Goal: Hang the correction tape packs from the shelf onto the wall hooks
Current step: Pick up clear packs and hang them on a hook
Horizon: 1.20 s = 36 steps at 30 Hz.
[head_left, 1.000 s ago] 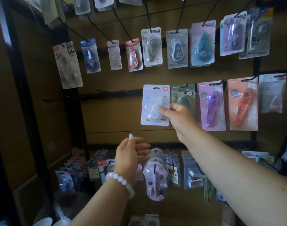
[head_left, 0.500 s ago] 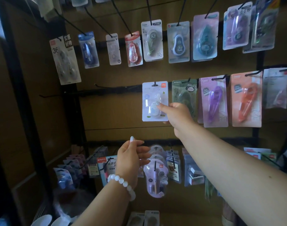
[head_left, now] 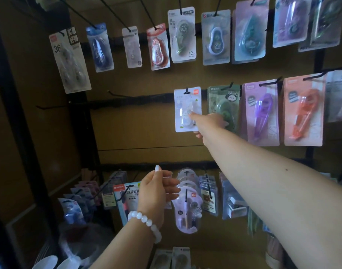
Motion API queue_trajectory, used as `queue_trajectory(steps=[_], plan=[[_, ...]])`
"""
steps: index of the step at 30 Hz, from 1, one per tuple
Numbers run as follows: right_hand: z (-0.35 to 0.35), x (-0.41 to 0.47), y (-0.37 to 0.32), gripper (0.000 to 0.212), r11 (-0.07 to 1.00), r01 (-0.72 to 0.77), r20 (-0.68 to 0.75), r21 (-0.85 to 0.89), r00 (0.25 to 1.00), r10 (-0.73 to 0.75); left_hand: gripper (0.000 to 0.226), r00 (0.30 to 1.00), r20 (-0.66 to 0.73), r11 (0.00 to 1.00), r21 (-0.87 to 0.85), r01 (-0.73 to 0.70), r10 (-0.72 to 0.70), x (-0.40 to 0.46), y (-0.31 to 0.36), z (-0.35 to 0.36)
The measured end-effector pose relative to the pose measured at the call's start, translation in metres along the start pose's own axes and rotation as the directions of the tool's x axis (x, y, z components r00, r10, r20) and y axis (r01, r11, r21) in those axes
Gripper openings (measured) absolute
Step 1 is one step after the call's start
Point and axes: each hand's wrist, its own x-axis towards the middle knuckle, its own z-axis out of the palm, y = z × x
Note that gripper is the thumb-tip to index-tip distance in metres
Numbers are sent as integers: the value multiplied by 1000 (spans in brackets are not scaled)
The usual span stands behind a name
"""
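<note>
White correction tape pack (head_left: 187,109), hooked upright

pack (head_left: 187,108) on middle-row hook, left of panda pack (head_left: 223,105) | right hand (head_left: 209,125) at its lower right | left hand (head_left: 156,191) below

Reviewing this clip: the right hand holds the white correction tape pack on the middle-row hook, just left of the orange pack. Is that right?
Not quite. In the head view the right hand holds the white correction tape pack on the middle-row hook, but its neighbour on the right is the green pack; the orange pack hangs two places further right.
</note>
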Motion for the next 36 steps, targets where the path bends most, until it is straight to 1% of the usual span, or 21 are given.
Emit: queue_trajectory(steps=[1, 3, 5, 8, 10, 12, 15, 16, 18, 19, 21, 24, 26, 29, 33, 36], plan=[[0, 0, -2, 50, 1000, 4, -1, -14, 1000, -4, 39, 1000, -1, 1000, 2, -1, 1, 1, -1, -1], [-1, -1, -4, 51, 999, -7, 14, -40, 1000, 7, 40, 1000, -7, 1000, 5, 1, -1, 3, -3, -2], [1, -1, -2, 43, 998, -40, 35, -40, 999, 42, 39, 1000, -12, 1000, -2, 6, -6, 4, -4, -3], [1, -1, 10, 44, 992, -125, 90, -15, 988, 126, 38, 1000, -22, 1000, 7, 20, -20, 3, -7, -6], [-2, -8, 23, 41, 991, -131, 108, -8, 986, 131, 35, 999, -27, 998, 56, 32, -30, 1, -11, -9], [-8, -21, 39, 38, 997, -80, 102, 7, 992, 79, 31, 999, -12, 989, 138, 45, -44, -2, -18, -13], [-23, -51, 64, 26, 999, 37, 121, 35, 992, -41, 23, 997, 40, 944, 326, 55, -71, -6, -34, -20], [-28, -63, 72, 23, 998, 59, 145, 22, 987, -61, 21, 995, 60, 912, 408, 50, -82, -7, -40, -22], [-38, -86, 94, 18, 998, 63, 214, -19, 975, -57, 20, 990, 112, 820, 572, 5, -84, -12, -53, -29], [-41, -96, 107, 17, 997, 57, 251, -43, 967, -45, 20, 987, 139, 777, 628, -30, -75, -15, -59, -32], [-48, -113, 135, 17, 995, 34, 319, -97, 948, -1, 22, 982, 169, 722, 690, -60, -79, -23, -70, -38], [-55, -131, 176, 20, 986, -39, 406, -162, 908, 103, 22, 979, 170, 642, 764, -61, -110, -29, -90, -42], [-57, -134, 203, 22, 974, -77, 429, -211, 889, 163, 23, 980, 151, 622, 782, -39, -130, -32, -106, -44], [-57, -125, 247, 27, 955, -132, 402, -266, 885, 234, 22, 973, 133, 601, 799, 7, -189, -35, -132, -42], [-59, -103, 309, 32, 914, -236, 313, -330, 886, 342, 18, 952, 111, 591, 803, 83, -285, -33, -178, -42], [-65, -90, 354, 31, 867, -346, 240, -358, 864, 443, 18, 930, 93, 581, 802, 141, -354, -30, -217, -40]])
